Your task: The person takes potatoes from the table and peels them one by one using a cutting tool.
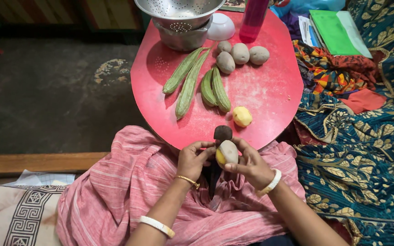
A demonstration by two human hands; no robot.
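My potato [228, 152] has matt, rough skin, its peeled patch smooth and moist. The red tabletop [270, 91] looks smooth plastic; the far colander [178, 10] is shiny perforated metal.

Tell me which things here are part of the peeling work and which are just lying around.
In use: half-peeled potato, upright blade, left hand, right hand, peeled potato, unpeeled potatoes.

Lying about: ridged gourds, colander, pink bottle, green folder.
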